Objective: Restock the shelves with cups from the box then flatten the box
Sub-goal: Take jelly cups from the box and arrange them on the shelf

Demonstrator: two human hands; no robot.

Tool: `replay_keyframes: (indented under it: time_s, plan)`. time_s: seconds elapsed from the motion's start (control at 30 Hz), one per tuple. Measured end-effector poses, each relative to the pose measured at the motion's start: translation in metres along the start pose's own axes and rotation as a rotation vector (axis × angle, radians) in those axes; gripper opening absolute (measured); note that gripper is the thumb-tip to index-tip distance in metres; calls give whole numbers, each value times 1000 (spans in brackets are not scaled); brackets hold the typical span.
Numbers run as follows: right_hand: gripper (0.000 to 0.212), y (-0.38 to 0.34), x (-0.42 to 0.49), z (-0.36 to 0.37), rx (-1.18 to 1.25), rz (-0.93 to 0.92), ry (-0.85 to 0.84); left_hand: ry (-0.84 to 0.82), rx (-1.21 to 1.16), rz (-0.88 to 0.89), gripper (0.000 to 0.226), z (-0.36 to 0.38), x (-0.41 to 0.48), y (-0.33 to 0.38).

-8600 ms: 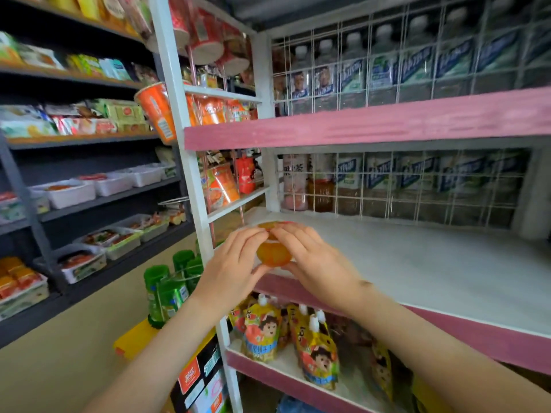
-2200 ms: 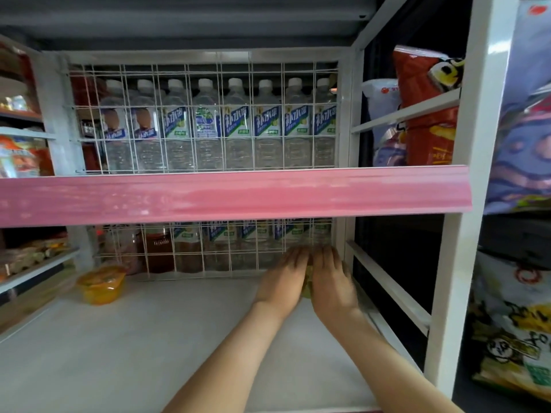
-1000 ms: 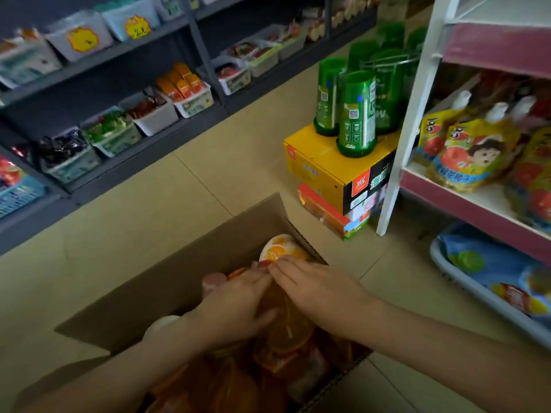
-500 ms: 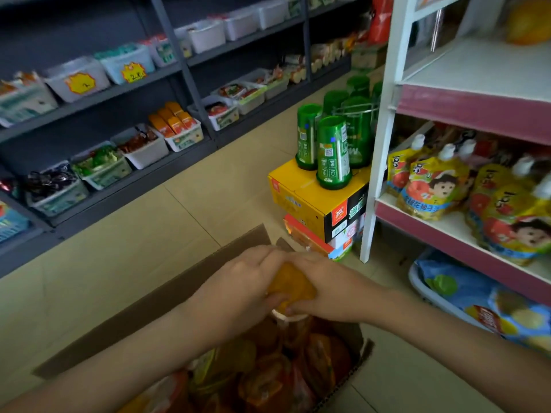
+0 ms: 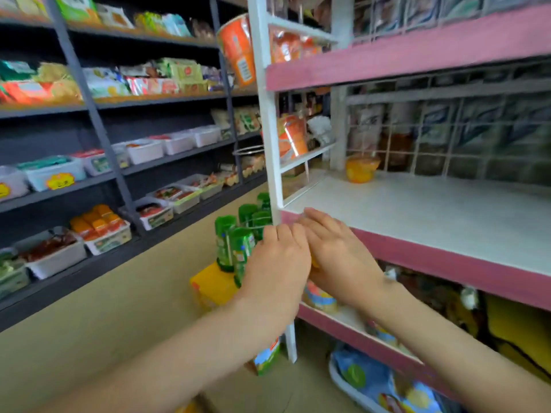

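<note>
Mid-restock: the left hand [image 5: 277, 260] and right hand [image 5: 338, 257] clasp a mostly hidden orange cup [image 5: 314, 262] at the front edge of the shelf [image 5: 432, 222]. Next, it likely needs setting onto that shelf.

The flat white shelf board [image 5: 417, 222] on the right looks matt and a bit rough. The small orange plastic cup [image 5: 360, 169] on it shines. The green plastic bottles [image 5: 238, 248] look glossy.

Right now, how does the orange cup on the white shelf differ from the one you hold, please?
The translucent orange cup stands at the white shelf's back corner, fully visible; the held cup is before its edge, mostly hidden between left hand and right hand. Both look orange.
</note>
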State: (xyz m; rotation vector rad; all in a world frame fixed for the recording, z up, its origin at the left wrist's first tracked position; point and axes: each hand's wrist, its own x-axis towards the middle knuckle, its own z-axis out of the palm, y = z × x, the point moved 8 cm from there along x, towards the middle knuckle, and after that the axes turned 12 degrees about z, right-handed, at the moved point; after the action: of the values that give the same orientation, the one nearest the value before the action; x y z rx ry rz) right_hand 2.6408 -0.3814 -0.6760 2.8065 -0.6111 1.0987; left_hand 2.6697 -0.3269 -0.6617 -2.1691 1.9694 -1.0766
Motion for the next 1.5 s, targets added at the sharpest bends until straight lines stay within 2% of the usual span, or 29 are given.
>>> replay_keyframes:
  time_s: [0.13,0.2,0.33,0.37,0.43,0.5,0.57,0.63,0.77,0.87,0.97,1.1,1.2,1.3,1.33,1.43,1.47,1.5]
  plan:
    - [59,64,6,-49,-148,71,124,-27,4,3,32,-23,71,29]
    - [58,96,2,-73,-143,143,166,16,-135,-21,49,-34,93,40]
    - [81,146,-22,-117,-8,407,291,139,-479,-54,45,-40,126,69]
    - [81,160,-30,-127,75,518,324,189,-550,-66,46,-44,133,74]
    - [67,189,-45,-139,335,791,314,241,-729,-83,42,-43,150,88]
    - [38,214,-62,-134,803,1079,157,203,-991,-111,36,-34,169,105]
    - [21,225,-73,-134,1152,1151,51,125,-1269,-124,28,-24,185,131]
    - [22,237,-85,-148,1183,1141,48,41,-1426,-74,18,-21,199,163]
    - [25,269,-123,-180,1044,1218,293,-112,-1646,118,24,-31,220,227]
    - [39,290,-140,-199,815,1272,341,-257,-1697,222,35,-39,231,267]
    - [51,306,-151,-210,489,1355,244,-366,-1743,61,25,-33,242,286]
    - [60,331,-169,-202,690,1371,316,-537,-2048,-158,13,-27,243,307]
    - [59,342,-176,-196,690,1418,315,-595,-2184,-169,15,-25,245,315]
    - [46,340,-170,-195,579,1504,167,-610,-2249,-155,28,-23,252,319]
    - [52,339,-172,-197,539,1556,152,-607,-2239,-149,30,-22,254,319]
    - [98,335,-172,-221,269,1570,252,-618,-2208,-86,32,-19,261,322]
    - [103,329,-169,-232,117,1489,293,-624,-2200,-64,33,-17,262,322]
    - [98,322,-159,-240,-67,1349,307,-623,-2188,-34,32,-15,263,322]
